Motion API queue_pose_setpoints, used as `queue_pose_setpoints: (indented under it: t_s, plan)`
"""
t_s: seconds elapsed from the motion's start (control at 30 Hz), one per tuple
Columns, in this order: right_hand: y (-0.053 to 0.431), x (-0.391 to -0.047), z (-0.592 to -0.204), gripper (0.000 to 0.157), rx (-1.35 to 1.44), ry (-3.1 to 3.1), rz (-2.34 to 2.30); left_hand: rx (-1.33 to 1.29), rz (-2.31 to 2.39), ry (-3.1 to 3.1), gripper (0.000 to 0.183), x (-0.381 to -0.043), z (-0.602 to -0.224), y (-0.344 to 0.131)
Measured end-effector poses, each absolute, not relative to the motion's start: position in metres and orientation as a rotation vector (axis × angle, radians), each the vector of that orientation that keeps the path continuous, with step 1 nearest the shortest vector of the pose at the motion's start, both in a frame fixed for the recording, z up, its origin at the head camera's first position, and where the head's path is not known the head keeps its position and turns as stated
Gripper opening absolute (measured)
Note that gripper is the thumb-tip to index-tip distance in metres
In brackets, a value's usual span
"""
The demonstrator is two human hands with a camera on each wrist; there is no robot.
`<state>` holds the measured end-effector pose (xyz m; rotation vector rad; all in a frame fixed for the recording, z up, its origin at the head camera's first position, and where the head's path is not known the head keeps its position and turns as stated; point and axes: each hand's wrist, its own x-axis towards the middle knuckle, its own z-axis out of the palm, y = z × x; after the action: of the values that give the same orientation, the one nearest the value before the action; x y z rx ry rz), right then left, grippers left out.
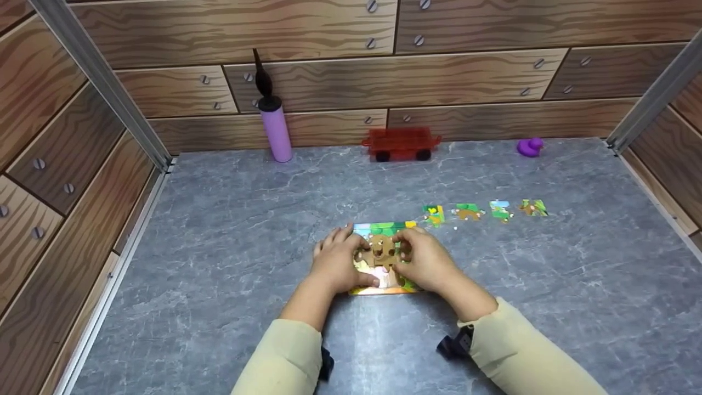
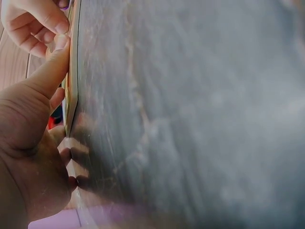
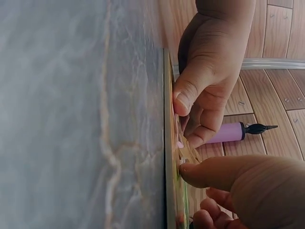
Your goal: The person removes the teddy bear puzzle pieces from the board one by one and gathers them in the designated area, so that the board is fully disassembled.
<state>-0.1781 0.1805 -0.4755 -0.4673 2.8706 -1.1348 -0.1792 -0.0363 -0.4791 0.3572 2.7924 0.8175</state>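
A flat, brightly coloured puzzle board (image 1: 384, 292) lies on the table with both hands over it. My right hand (image 1: 430, 260) pinches a brown puzzle piece with a bear's face (image 1: 382, 248), thumb and index finger at its right side. In the right wrist view the puzzle piece (image 3: 190, 153) stands tilted up from the board. My left hand (image 1: 339, 260) rests across the board's left side, its thumb (image 3: 183, 102) pressing the surface and its index finger bent close to the piece. The left hand's other fingers spread past the board's left edge, fingertips at the tabletop.
Several loose puzzle pieces (image 1: 469, 212) lie in a row right of the board. Along the back wall stand a purple pump (image 1: 277, 131) with a black nozzle, a red toy wagon (image 1: 401, 144) and a purple rubber duck (image 1: 530, 147). Wood-patterned panels enclose the grey table (image 1: 247, 230).
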Motion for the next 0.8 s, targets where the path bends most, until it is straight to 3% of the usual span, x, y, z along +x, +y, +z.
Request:
queue_pose_setpoints:
  t_s: [0.8]
  plan:
    - [0.235,-0.176,-0.459,0.046,-0.354,2.830,-1.397,0.373,0.826,2.792,0.068,-0.179,-0.479,-0.037]
